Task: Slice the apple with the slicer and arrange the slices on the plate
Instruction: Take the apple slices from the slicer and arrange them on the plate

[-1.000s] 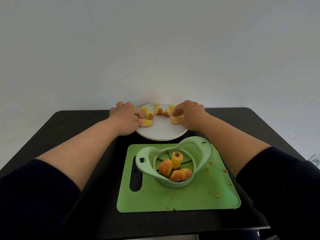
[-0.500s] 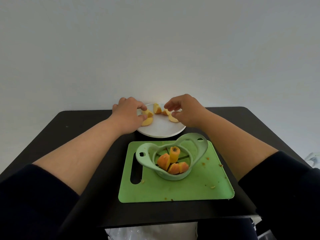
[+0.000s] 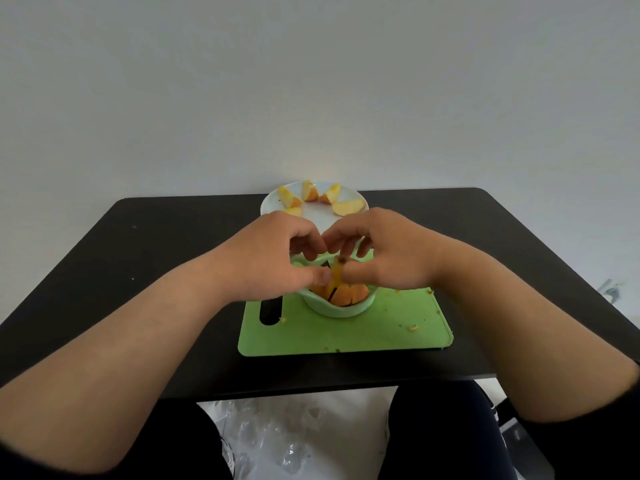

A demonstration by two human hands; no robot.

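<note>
The pale green slicer sits on a green cutting board. Orange-skinned apple slices stay wedged in its near side, and the yellow core stands upright in the middle. My left hand and my right hand hover over the slicer with fingers curled. Both thumbs press close to the core from either side. The hands hide the slicer's handles and far half. Whether either hand grips anything is not visible. Behind them, the white plate carries several slices fanned along its far rim.
Everything rests on a black table against a plain white wall. Small apple crumbs lie on the board. Crinkled clear plastic shows below the table's near edge, between my legs.
Both hands left the plate and came back toward me to the slicer. The two slices they were touching now lie on the plate. The view has tilted down.
</note>
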